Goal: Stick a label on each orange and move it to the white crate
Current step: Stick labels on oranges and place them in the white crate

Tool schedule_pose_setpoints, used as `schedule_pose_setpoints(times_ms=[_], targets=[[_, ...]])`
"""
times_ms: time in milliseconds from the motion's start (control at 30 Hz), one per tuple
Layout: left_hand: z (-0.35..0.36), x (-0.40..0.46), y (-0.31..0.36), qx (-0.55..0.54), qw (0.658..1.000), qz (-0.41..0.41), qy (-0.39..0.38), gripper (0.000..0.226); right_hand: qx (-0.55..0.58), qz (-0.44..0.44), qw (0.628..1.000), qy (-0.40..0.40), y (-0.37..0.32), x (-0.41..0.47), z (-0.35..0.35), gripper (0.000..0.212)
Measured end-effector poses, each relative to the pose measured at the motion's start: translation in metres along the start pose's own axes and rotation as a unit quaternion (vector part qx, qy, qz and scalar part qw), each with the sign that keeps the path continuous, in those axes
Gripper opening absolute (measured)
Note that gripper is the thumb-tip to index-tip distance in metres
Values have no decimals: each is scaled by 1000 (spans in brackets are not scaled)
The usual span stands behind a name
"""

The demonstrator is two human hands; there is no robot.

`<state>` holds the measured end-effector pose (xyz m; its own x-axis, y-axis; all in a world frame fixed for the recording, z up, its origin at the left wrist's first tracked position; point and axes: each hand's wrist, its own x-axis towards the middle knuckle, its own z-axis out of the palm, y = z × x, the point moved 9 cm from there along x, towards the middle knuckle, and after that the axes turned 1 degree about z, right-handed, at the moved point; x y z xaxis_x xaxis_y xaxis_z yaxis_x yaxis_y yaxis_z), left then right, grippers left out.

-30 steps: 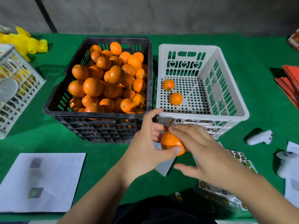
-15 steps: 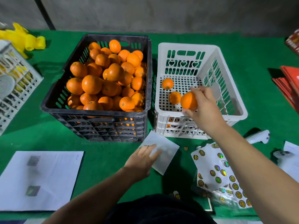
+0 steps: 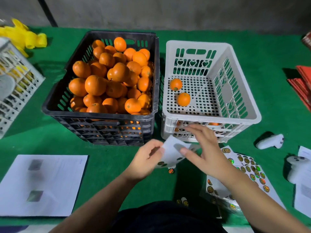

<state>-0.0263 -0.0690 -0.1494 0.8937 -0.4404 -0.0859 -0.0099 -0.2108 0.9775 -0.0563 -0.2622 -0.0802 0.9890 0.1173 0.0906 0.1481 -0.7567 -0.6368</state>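
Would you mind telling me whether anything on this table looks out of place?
A loose round sticker lies on the green cloth just below the label sheet held by the left hand, and two more sit near the table's front edge, off their sheets.

A green cloth (image 3: 269, 91) is covering the table. A printed paper (image 3: 42, 184) is lying at the near left. A grey basket (image 3: 18, 91) is sitting at the far left edge, with a yellow toy (image 3: 23, 37) lying just beyond it. Two white controllers (image 3: 270, 141) (image 3: 297, 167) are resting at the near right, beside more papers (image 3: 303, 195). Red packets (image 3: 303, 81) are lying at the far right.
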Motion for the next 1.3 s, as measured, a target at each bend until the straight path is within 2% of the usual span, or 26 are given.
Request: schedule_pose_setpoints(times_ms=[67, 133, 167, 233, 300, 367, 400, 433, 467, 533, 567, 600, 633, 700, 800, 867, 900, 967, 1033, 1100, 1167, 1300], targets=[[-14, 2, 21, -60, 998, -4, 35, 12, 51, 27, 996, -73, 0, -1, 16, 38], [-27, 5, 41, -85, 995, -18, 48, 14, 166, 67, 981, -81, 1, 2, 20, 17], [-31, 7, 50, -73, 996, -17, 44, 15, 210, 85, 971, -72, 1, 4, 18, 19], [-44, 11, 74, 7, 999, 19, 51, 18, 293, 102, 949, -49, -4, 6, 12, 26], [-67, 14, 108, 65, 987, 100, 107, 18, 373, 118, 920, -23, -6, 8, 6, 25], [-96, 17, 140, 129, 957, 193, 172, 15, 406, 134, 904, 3, -1, 9, 1, 23], [-109, 21, 151, 196, 936, 214, 201, 15, 415, 141, 899, 17, 2, 9, -1, 22], [-120, 30, 156, 271, 915, 201, 220, 18, 423, 148, 893, 28, 4, 8, -3, 21], [-128, 45, 153, 355, 900, 146, 209, 26, 432, 156, 888, 37, 5, 8, -4, 20], [-134, 78, 124, 524, 847, -41, 76, 47, 443, 170, 879, 50, 6, 7, -4, 22], [-136, 87, 108, 558, 820, -123, 0, 53, 444, 174, 877, 54, 7, 7, -4, 23], [-138, 94, 98, 561, 809, -169, -53, 54, 444, 176, 877, 57, 8, 7, -4, 24], [-143, 102, 96, 555, 811, -174, -63, 53, 444, 177, 876, 57, 7, 7, -3, 26], [-165, 121, 96, 524, 832, -182, 2, 52, 448, 176, 874, 62, 6, 8, -4, 29], [-147, 126, 71, 561, 797, -203, -95, 64, 456, 173, 870, 70, 4, 10, -4, 23], [-142, 132, 65, 576, 786, -197, -105, 67, 448, 171, 875, 66, 3, 12, -3, 21], [-140, 137, 63, 598, 771, -183, -119, 64, 446, 170, 877, 62, 2, 13, -2, 21], [-142, 141, 57, 605, 765, -182, -121, 53, 453, 165, 874, 56, 0, 15, 0, 21], [-150, 140, 49, 614, 753, -207, -113, 61, 468, 161, 867, 59, -2, 17, -2, 21], [-151, 141, 48, 598, 769, -207, -92, 77, 473, 156, 865, 60, -4, 18, -2, 22], [-148, 143, 56, 559, 808, -180, -55, 86, 470, 153, 867, 58, -4, 19, -4, 22], [-152, 133, 67, 455, 870, -192, 14, 76, 467, 148, 870, 59, -4, 19, -8, 25]])
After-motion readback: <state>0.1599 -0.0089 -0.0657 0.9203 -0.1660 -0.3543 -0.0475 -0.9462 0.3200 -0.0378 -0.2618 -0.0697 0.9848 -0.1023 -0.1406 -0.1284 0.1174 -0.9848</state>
